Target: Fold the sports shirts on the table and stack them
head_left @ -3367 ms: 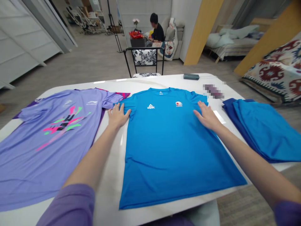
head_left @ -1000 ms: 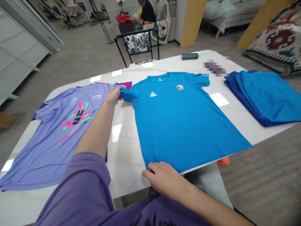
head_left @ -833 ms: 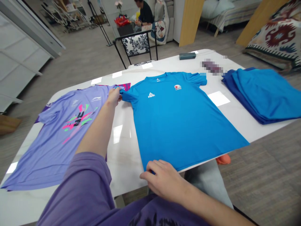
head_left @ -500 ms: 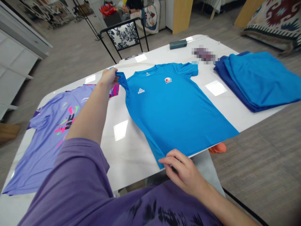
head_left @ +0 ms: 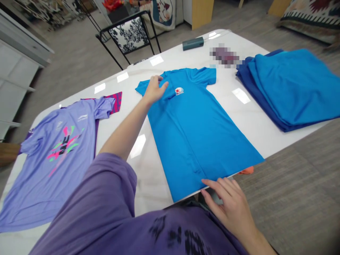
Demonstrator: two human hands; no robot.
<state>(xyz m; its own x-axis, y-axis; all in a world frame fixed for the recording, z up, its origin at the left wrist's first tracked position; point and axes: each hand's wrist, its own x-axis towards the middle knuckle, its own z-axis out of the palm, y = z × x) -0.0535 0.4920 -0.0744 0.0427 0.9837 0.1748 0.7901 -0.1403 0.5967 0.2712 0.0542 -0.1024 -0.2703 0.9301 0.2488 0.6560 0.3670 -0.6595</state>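
Observation:
A blue T-shirt [head_left: 191, 131] lies on the white table in front of me, its left side folded inward over the chest and body. My left hand [head_left: 156, 89] rests over the fold near the collar, fingers apart, holding nothing. Down at the hem, my right hand [head_left: 228, 202] has thumb and fingers spread at the table's front edge, fingertips touching the cloth. The round badge on the chest shows just right of my left hand. The other chest logo is covered by the fold.
On the left lies a lavender T-shirt [head_left: 71, 138] over darker cloth. Folded blue garments [head_left: 294, 88] sit on the right of the white table [head_left: 255, 124]. Behind them are a dark box-shaped object [head_left: 193, 44] and a pixelated item [head_left: 225, 56]. A chair [head_left: 130, 37] stands beyond.
My left hand has carried the left sleeve side inward and let it go, so the shirt's left part now lies folded over. My right hand has moved right along the hem and opened.

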